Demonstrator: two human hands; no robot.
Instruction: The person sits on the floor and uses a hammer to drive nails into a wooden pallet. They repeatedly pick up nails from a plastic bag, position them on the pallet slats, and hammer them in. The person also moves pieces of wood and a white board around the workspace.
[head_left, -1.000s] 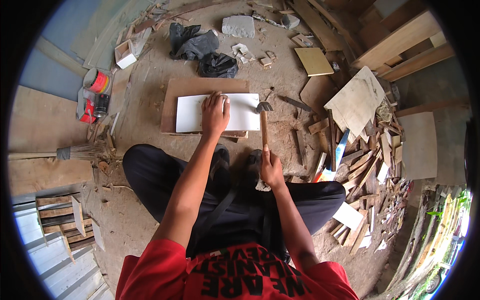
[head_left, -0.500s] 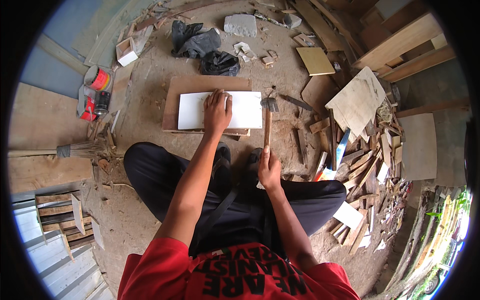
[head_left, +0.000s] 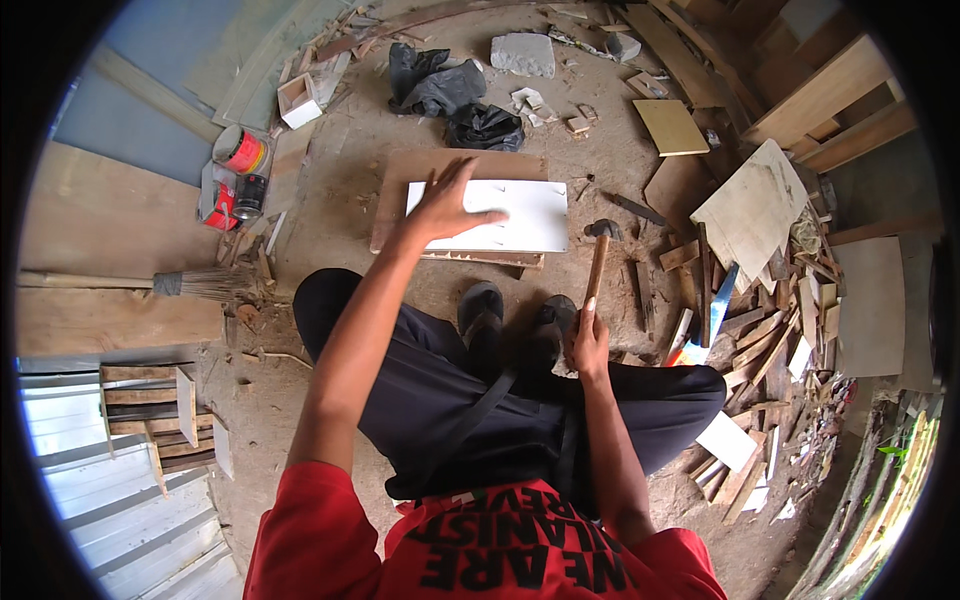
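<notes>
I squat on a dirt floor over a white board (head_left: 528, 215) that lies on a brown plywood sheet (head_left: 395, 200). My left hand (head_left: 445, 205) rests flat on the white board's left part, fingers spread. My right hand (head_left: 588, 345) grips the wooden handle of a hammer (head_left: 598, 255), whose metal head points away from me just right of the board. My dark shoes (head_left: 515, 315) stand close below the board.
Red paint tins (head_left: 235, 170) and a broom (head_left: 200, 285) lie at the left. Black bags (head_left: 450, 100) and a grey block (head_left: 523, 55) sit beyond the board. Wood scraps and panels (head_left: 750, 215) pile up at the right. Stacked planks (head_left: 150, 420) lie lower left.
My left hand has slid a little to the left on the white board and its fingers have spread. The hammer stays in my right hand, nearly where it was.
</notes>
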